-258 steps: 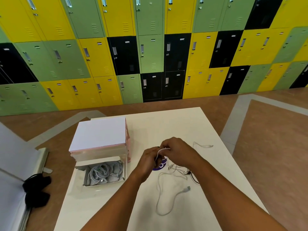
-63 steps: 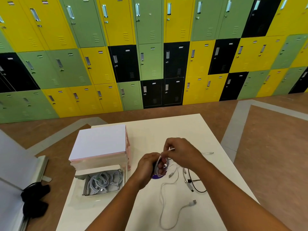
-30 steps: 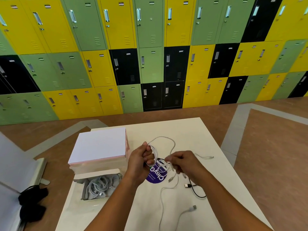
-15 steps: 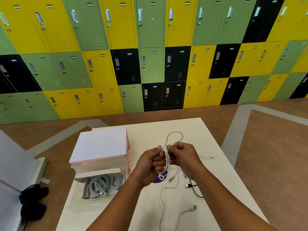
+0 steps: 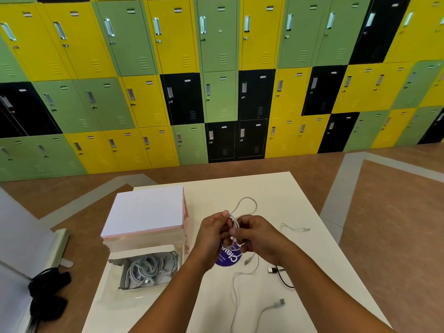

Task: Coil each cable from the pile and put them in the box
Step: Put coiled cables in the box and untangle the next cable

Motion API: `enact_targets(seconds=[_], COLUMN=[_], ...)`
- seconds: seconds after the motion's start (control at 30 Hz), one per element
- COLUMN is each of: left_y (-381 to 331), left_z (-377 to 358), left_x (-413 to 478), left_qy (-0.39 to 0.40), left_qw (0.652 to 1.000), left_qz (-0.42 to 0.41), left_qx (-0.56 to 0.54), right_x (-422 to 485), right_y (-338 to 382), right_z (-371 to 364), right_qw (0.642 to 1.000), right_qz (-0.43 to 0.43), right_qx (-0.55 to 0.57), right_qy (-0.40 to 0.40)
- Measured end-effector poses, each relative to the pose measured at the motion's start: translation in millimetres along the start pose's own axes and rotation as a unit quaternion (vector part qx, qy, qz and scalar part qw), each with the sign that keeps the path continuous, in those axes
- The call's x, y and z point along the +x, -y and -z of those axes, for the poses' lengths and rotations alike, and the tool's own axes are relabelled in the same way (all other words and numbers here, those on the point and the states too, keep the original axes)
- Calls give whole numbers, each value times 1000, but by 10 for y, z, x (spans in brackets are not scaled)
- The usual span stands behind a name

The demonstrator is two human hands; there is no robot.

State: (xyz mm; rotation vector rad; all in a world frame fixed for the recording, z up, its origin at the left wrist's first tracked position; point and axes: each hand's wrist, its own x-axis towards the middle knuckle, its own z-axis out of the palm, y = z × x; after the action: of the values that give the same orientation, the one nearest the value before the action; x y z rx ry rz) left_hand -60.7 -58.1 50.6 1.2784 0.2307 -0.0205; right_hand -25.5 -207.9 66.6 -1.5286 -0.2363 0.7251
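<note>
Over the middle of the white table, my left hand grips a bundle of loops of a white cable. One loop sticks up behind my fingers. My right hand pinches the same cable beside the left. Its loose tail hangs down to a USB plug near the front. The open box at the left holds several coiled white cables. A black cable and a thin white cable lie to the right.
The box's white lid stands raised behind the box. A round purple sticker lies under my hands. Black items rest on a stand at the far left. Coloured lockers fill the back wall.
My hands came together from apart, and the loop behind my fingers has grown. More of the cable is gathered in my left hand and the tail has shortened.
</note>
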Motion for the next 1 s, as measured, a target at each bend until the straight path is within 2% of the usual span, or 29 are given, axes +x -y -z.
enact_targets(seconds=[0.13,0.37,0.57,0.63,0.7,0.8,0.87,1.0], left_y=[17,26,81,67,-23,-201,-221,-157], left_z=[-1,-27,6,63,184,307,263,121], left_x=[37,57,100,143,205,262,240,192], left_qy=[-49,-37,-72,-114,-159,-167,-146,-119], left_qw=[998,997,994,992,986,977,981,990], left_qz=[-18,-43,-29,-19,-7,-4,0,-13], left_qx=[36,54,77,41,-45,-130,-131,-70], right_x=[18,66,98,78,21,-60,-77,-40], right_y=[17,-42,-58,-80,-134,-291,-369,-374], right_z=[10,-13,7,37,137,321,343,231], right_qw=[997,995,979,979,982,986,984,950], right_qz=[24,41,38,32,25,-4,-27,-66], right_qx=[-59,-75,-169,-172,-157,-133,-155,-304], right_qy=[-44,-55,-108,-101,-101,-98,-84,-5])
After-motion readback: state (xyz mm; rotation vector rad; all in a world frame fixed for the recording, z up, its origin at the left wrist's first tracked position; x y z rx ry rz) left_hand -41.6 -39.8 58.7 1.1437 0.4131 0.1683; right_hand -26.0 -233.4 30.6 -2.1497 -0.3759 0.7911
